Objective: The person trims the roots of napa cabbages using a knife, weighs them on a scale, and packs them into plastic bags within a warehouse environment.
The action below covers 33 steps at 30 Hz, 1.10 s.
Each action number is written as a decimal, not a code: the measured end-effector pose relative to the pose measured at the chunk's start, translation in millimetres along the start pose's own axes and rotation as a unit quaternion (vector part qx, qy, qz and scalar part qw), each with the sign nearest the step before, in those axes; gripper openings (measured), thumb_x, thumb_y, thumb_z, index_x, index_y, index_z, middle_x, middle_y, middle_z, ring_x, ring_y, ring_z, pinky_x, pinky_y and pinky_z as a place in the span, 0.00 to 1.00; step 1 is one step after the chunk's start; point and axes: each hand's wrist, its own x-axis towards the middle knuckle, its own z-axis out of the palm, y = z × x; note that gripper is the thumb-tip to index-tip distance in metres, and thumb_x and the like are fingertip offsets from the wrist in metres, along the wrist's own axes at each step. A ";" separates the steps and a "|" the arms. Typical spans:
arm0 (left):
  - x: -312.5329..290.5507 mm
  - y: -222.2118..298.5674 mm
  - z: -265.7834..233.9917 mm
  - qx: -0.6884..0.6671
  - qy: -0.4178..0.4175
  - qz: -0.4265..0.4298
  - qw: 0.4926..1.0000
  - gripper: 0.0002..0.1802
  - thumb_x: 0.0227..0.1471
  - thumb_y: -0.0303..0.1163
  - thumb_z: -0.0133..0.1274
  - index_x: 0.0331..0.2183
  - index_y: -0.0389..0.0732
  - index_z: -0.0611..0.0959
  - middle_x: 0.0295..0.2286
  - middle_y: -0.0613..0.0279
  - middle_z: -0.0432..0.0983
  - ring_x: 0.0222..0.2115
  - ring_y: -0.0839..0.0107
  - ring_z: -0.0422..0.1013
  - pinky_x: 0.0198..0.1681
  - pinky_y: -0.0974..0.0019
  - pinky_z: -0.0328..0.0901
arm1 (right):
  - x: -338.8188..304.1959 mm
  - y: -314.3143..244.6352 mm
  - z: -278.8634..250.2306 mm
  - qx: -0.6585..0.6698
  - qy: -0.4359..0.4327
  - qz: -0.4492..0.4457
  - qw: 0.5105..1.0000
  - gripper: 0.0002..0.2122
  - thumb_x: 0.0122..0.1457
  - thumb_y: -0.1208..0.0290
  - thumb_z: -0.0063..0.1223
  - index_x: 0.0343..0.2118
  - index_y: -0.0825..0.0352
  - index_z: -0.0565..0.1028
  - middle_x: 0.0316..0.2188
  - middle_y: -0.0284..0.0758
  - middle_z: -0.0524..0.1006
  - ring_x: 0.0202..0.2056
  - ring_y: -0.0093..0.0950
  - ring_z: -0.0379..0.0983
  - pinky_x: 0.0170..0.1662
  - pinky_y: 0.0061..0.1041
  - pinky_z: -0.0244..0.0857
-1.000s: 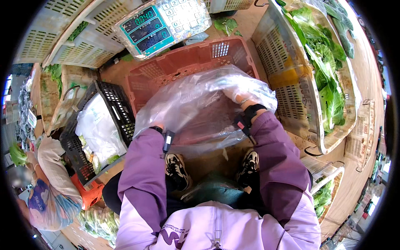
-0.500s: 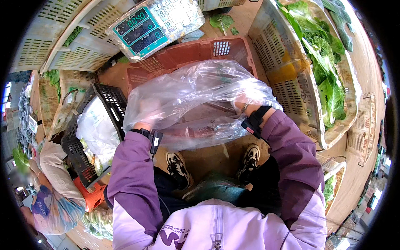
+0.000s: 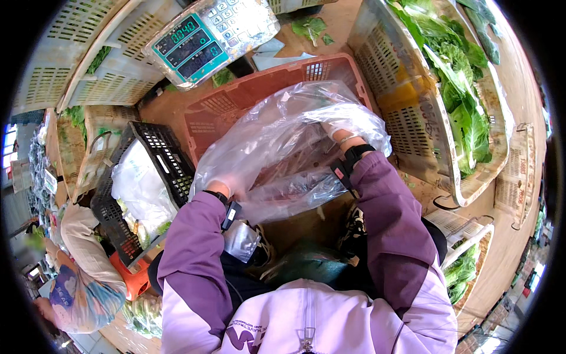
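Observation:
A large clear plastic bag [image 3: 268,135] is spread over a reddish-brown plastic crate [image 3: 244,88], its mouth gaping toward me. My left hand [image 3: 229,182] is at the bag's near left part, where film covers the fingers. Farther up on the right, my right hand [image 3: 335,131] reaches under the film into the bag's mouth. Both hands touch the bag and keep it stretched between them. Whether the fingers grip it or push it out is hidden by the shiny plastic. The crate's floor shows faintly through the film.
A digital scale [image 3: 200,44] stands beyond the crate. On the right, a tall pale crate [image 3: 407,88] borders leafy greens [image 3: 466,112]. A black crate [image 3: 156,147] with a white bag [image 3: 138,180] sits at left. Another person [image 3: 82,289] is at the lower left.
My left hand has moved right and nearer to me; my right hand has shifted slightly left and away. The bag now slants, uncovering more of the crate's left side.

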 end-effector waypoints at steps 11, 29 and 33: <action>24.6 36.9 -52.7 -0.137 0.364 -0.071 0.918 0.23 0.48 0.41 0.49 0.46 0.42 0.70 0.41 0.51 0.71 0.40 0.53 0.69 0.42 0.55 0.64 | 31.1 -45.0 1.2 0.242 -0.330 0.147 0.900 0.18 0.57 0.57 0.43 0.37 0.70 0.75 0.35 0.39 0.77 0.38 0.36 0.73 0.43 0.33 0.65; -76.6 26.1 -41.3 0.043 0.093 -0.007 0.995 0.19 0.44 0.40 0.52 0.36 0.36 0.79 0.35 0.49 0.76 0.36 0.53 0.72 0.39 0.59 0.65 | -23.4 -16.5 -8.3 -0.236 -0.270 -0.054 0.932 0.42 0.33 0.49 0.66 0.53 0.67 0.65 0.43 0.46 0.74 0.44 0.41 0.70 0.48 0.32 0.63; -86.5 18.8 -23.3 0.077 0.102 0.131 0.983 0.21 0.44 0.41 0.51 0.40 0.39 0.77 0.38 0.51 0.75 0.38 0.54 0.71 0.40 0.61 0.64 | -71.6 10.8 -24.8 -0.241 -0.221 -0.047 0.944 0.39 0.35 0.50 0.64 0.51 0.67 0.66 0.42 0.46 0.74 0.44 0.41 0.71 0.48 0.31 0.63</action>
